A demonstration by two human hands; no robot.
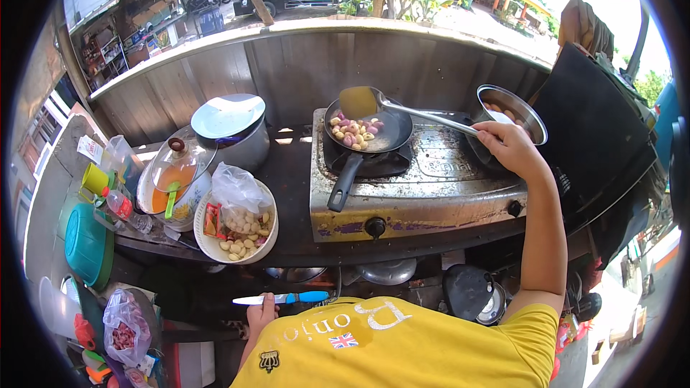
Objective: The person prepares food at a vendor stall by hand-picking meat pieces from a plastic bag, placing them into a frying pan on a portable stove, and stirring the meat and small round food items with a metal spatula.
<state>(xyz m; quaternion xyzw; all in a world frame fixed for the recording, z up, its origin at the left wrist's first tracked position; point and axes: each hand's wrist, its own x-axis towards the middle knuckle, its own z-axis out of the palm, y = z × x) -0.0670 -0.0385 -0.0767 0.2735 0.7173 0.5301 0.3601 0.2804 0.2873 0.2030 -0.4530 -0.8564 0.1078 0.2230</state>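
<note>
My right hand (501, 143) grips the handle of a metal spatula (426, 114), whose broad blade rests at the far side of a black frying pan (396, 124). Shallots and garlic cloves (353, 132) lie in the pan, on the left burner of a two-burner gas stove (431, 199). My left hand (263, 310), low near my yellow shirt, holds a knife with a blue handle (307, 297), its blade pointing left. In front of that hand stands a white basket (272, 237) with peeled garlic, a red packet and a clear plastic bag.
A steel pot (531, 113) with brown eggs or similar round things stands at the stove's right. Left of the stove are a grey pot (253, 145) under a pale blue plate, a flowered bowl (186, 218) of orange liquid with a glass lid, and a plastic bottle (119, 205).
</note>
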